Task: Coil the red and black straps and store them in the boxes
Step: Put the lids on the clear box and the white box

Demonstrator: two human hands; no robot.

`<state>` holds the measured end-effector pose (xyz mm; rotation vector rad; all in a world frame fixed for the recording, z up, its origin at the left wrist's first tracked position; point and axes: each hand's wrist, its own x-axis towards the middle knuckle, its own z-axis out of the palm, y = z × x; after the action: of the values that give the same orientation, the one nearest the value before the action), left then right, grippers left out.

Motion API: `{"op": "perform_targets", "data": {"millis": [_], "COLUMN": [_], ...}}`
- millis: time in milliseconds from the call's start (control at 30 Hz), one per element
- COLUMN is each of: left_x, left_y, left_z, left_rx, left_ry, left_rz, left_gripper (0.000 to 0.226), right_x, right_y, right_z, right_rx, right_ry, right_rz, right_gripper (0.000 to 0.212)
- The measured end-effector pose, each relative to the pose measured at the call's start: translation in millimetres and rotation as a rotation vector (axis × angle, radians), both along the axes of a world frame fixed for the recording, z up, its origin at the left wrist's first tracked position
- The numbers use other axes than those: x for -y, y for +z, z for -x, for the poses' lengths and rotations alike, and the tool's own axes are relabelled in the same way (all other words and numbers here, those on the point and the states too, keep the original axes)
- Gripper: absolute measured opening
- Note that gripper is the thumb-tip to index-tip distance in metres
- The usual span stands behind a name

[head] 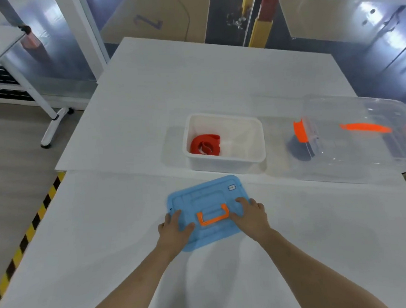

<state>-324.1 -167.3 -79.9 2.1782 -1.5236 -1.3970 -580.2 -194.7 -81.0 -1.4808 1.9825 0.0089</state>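
Observation:
The coiled red strap (205, 145) lies in the left part of an open white box (250, 161) at the table's middle. To its right a clear box (356, 164) with a clear lid and orange latches holds a dark coiled strap (299, 150), seen dimly through the plastic. Nearer to me a blue lid (200, 197) with an orange handle (213, 216) lies flat on the table. My left hand (174, 229) grips the lid's left near edge. My right hand (252, 214) grips its right edge beside the handle.
The white table (130, 231) is made of two boards with a seam just in front of the boxes. Yellow-black hazard tape (31, 228) marks the floor at left. Another white table's leg (51, 126) stands at the far left. Glass panels stand behind.

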Motion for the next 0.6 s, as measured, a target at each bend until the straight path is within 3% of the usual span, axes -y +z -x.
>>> {"op": "perform_targets", "data": {"millis": [233, 400, 600], "left_x": [-16, -19, 37], "left_y": [26, 56, 89], "left_z": [-6, 4, 15], "left_rx": [-0.173, -0.251, -0.227], "left_ry": [0.184, 0.142, 0.052], "left_rz": [0.159, 0.337, 0.463], "left_gripper": [0.063, 0.062, 0.059], "right_x": [-34, -44, -6], "right_y": [21, 53, 88], "right_z": [-11, -12, 3], "right_rx": [0.017, 0.052, 0.087], "right_ry": [-0.115, -0.202, -0.233], "right_rz": [0.169, 0.357, 0.473], "right_gripper": [0.058, 0.054, 0.050]}}
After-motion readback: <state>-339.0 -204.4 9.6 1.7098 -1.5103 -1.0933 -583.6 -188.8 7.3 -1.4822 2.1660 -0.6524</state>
